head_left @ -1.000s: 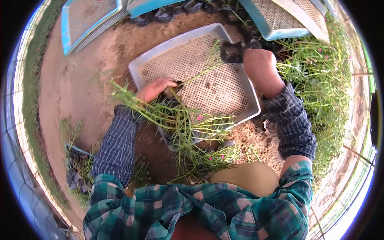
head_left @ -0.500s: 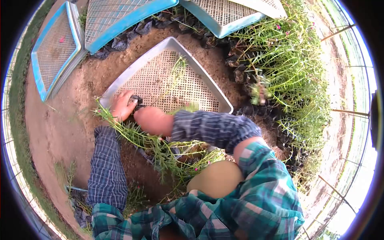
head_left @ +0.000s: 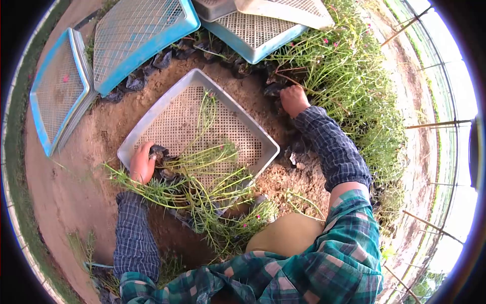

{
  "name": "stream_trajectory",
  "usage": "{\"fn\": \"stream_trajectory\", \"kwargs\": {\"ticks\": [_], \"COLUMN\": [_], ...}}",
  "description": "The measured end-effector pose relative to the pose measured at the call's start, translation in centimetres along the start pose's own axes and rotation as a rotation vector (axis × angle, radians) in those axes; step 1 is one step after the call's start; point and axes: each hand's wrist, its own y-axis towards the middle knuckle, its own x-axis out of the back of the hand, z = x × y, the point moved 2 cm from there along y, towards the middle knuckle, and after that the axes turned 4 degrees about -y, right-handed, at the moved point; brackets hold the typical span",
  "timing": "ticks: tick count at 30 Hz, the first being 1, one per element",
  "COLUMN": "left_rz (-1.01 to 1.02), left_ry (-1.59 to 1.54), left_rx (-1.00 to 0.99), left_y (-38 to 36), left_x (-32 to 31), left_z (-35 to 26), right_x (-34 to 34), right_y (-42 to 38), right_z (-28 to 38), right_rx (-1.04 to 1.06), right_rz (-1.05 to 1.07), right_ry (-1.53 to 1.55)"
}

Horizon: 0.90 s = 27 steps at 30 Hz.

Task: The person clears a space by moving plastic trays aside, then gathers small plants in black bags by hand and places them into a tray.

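Observation:
My left hand (head_left: pixel 142 163) is at the left corner of a grey plastic mesh tray (head_left: pixel 234 108), its fingers closed on a small black seedling bag (head_left: pixel 160 152). Long green stems with narrow leaves (head_left: pixel 202 197) trail from that side across the tray's near edge. Beyond the tray's right side, my right hand (head_left: pixel 294 100) grips another black seedling bag (head_left: pixel 274 90) at the edge of a dense row of flowering plants (head_left: pixel 344 76). Its fingertips are partly hidden by the hand.
Blue-rimmed mesh trays (head_left: pixel 144 48) lean at the back, with a stack of them (head_left: pixel 59 91) at the left. Several black bags line the soil behind the grey tray. A wire fence with wooden stakes (head_left: pixel 438 124) runs along the right.
My right hand has moved from beside my left hand, over the tray, out to the plant row at the right and taken hold of a seedling bag. My left hand stays at the tray's corner.

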Motion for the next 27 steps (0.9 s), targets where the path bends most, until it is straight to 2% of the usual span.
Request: {"fn": "stream_trajectory", "kwargs": {"ticks": [2,4,7,11,14,15,18,20,21,22,23,24,25,26,27], "left_rz": [0.018,0.025,0.001,0.029,0.027,0.027,0.009,0.02,0.029,0.02,0.01,0.011,0.094,0.097,0.124], "left_ry": [-0.011,-0.01,-0.032,0.005,-0.006,-0.009,-0.027,-0.008,-0.043,-0.047,-0.047,-0.062,-0.117,-0.128,-0.147], "left_rx": [0.002,0.039,0.018,0.057,0.051,0.053,0.03,0.04,0.041,0.022,0.013,0.001,0.038,0.071,0.062], "left_y": [0.2,0.1,0.0,-0.1,-0.1,-0.1,-0.1,-0.1,0.0,0.0,-0.1,-0.2,0.0,-0.1,0.2], "left_x": [0.1,0.0,0.0,0.1,0.1,0.1,0.3,0.3,0.2,0.2,0.3,0.3,1.4,1.1,1.3], "left_z": [-0.1,0.0,0.0,-0.1,-0.1,0.0,-0.2,-0.1,0.1,0.2,0.4,0.7,-0.2,0.5,0.7], "right_x": [0.4,1.1,1.0,-0.1,0.5,0.8,1.8,2.8,3.4,3.6,4.7,3.2,6.4,9.2,9.2], "right_y": [0.2,-0.2,-0.2,-0.9,-1.1,-1.2,-1.4,-0.9,-0.8,-0.5,-0.2,0.3,0.6,1.1,2.1], "right_z": [0.4,0.7,1.1,0.7,0.9,0.9,1.4,1.6,1.7,2.1,2.3,2.5,2.6,2.8,2.8], "right_rx": [-0.066,-0.017,-0.107,-0.121,-0.125,-0.179,-0.122,-0.173,-0.121,0.104,0.364,0.453,0.429,0.131,0.24], "right_rz": [0.352,0.287,0.241,0.234,0.243,0.301,0.364,0.466,0.496,0.489,0.423,0.24,0.232,0.288,0.232], "right_ry": [0.258,0.28,0.279,0.446,0.434,0.461,0.388,0.426,0.414,0.275,0.143,0.154,0.206,0.487,0.551]}}
